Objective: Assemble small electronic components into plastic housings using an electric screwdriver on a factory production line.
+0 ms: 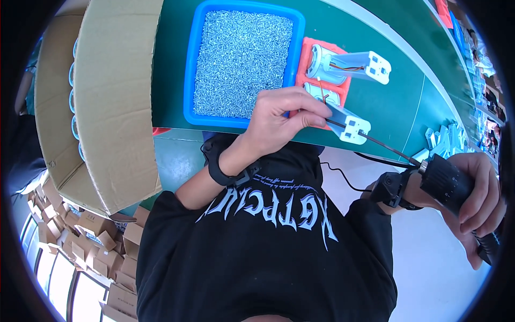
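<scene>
My right hand point(477, 196) is wrapped around a black electric screwdriver point(446, 182) at the far right. Its long thin bit point(390, 146) slants up and left, passing through the slotted end of a white plastic housing point(353, 130). At the bit's far end, the thumb and forefinger of my left hand point(281, 115) are pinched together on it; whether a screw sits between them is hidden. The housing's round base rests in a red-orange tray point(301, 61). A second white housing point(348, 65), with thin coloured wires along its inside, lies farther back in the same tray.
A blue bin point(189, 80) full of small silvery screws stands left of the tray on the green table point(394, 104). A large cardboard box point(115, 96) rises at the left. White parts point(448, 140) are piled at the table's right. A black cable point(343, 174) hangs below the edge.
</scene>
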Motion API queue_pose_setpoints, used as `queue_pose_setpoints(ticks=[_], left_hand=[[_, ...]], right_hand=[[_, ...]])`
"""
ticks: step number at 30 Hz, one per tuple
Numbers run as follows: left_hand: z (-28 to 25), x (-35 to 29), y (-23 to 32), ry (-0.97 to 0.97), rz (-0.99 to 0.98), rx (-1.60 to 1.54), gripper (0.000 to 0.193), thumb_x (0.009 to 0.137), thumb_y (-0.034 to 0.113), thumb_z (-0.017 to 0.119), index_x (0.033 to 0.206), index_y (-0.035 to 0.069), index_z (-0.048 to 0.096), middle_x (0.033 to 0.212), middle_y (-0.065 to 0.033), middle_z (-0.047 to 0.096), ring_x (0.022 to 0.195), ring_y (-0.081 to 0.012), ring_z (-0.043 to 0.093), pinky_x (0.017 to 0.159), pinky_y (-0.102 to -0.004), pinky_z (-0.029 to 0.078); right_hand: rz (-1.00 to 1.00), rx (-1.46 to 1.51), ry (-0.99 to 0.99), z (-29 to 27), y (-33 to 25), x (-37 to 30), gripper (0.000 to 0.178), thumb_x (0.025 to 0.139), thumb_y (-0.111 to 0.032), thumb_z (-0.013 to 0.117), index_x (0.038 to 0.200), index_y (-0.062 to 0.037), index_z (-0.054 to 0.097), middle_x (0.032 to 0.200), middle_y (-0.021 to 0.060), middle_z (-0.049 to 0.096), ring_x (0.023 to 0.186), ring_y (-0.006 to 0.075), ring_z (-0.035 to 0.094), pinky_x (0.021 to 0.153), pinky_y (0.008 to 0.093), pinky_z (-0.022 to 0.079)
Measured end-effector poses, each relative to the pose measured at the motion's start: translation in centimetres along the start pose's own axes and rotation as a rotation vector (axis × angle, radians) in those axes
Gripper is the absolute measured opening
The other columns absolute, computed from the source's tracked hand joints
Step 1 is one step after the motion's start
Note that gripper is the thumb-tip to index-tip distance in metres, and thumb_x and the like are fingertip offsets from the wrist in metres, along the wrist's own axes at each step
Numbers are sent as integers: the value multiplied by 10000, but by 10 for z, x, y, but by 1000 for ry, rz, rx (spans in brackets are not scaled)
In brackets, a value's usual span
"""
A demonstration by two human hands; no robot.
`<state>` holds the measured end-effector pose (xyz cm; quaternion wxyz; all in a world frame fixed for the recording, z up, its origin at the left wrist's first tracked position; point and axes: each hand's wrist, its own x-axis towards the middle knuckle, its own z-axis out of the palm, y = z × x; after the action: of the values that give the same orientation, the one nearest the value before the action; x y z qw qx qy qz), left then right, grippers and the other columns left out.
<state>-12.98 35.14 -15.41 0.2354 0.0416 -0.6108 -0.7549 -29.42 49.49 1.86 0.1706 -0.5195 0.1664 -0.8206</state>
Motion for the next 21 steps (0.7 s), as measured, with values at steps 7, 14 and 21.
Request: queue_pose_setpoints(ticks=[7,14,21], left_hand=[[-7,5,7,-22,165,428,364,618,75,802,954,35,668,992,-94,649,917,-238,623,755,-322,501],[-2,2,-5,-91,124,653,422,607,145,797,992,112,627,1065,-41,582,1024,-261,539,832,-382,447],[-4,5,-10,-83,142,628,392,597,118,785,963,138,646,1018,-18,584,968,-245,546,806,-379,446]], right_hand=[[331,-72,-273,-2,-9,4,225,722,-121,778,729,-41,569,647,73,630,529,173,633,543,253,590],[349,-190,-455,-6,3,-2,449,700,-445,788,841,-75,575,779,33,611,603,149,660,585,240,581],[310,-158,-483,-5,12,-3,463,712,-403,791,915,-61,553,779,40,610,608,152,659,561,243,580]])
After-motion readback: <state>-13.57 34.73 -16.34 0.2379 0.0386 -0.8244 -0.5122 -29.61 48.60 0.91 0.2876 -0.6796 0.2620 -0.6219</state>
